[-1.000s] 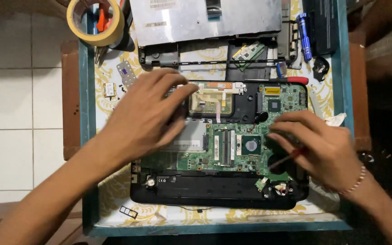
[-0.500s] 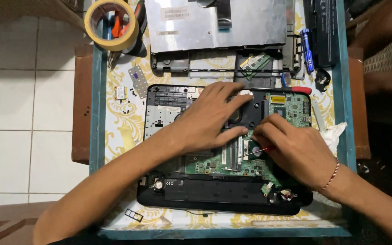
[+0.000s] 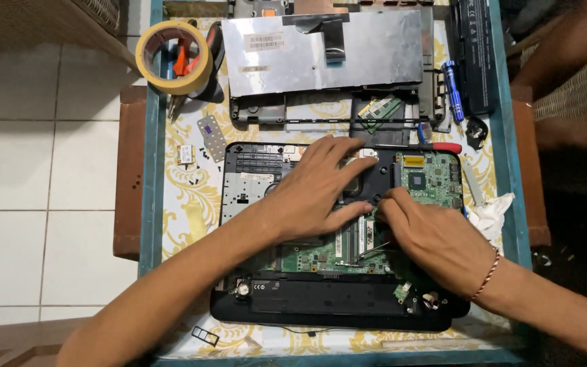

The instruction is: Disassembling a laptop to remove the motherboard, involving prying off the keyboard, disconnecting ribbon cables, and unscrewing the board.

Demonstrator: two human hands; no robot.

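A black opened laptop base (image 3: 321, 309) lies on the patterned table top, its green motherboard (image 3: 433, 178) bare. My left hand (image 3: 314, 197) rests flat across the middle of the board, fingers spread and pointing right. Just to its right, my right hand (image 3: 429, 238) is closed around a small red-handled screwdriver (image 3: 374, 248). The thin shaft points left and down onto the board beside the memory slots. The two hands almost touch. The screwdriver's tip and the spot under it are hard to make out.
Behind the laptop lie an upturned silver keyboard (image 3: 324, 51), a black frame part (image 3: 293, 112), a memory module (image 3: 378, 109), a blue screwdriver (image 3: 453, 88) and a black battery (image 3: 473, 54). A yellow tape roll (image 3: 171, 54) holds orange pliers. White tissue (image 3: 490, 214) lies right; the teal table rim (image 3: 149, 204) borders the left.
My left hand has slid right toward the board's middle. My right hand has moved up and left with the screwdriver until it is next to the left hand.
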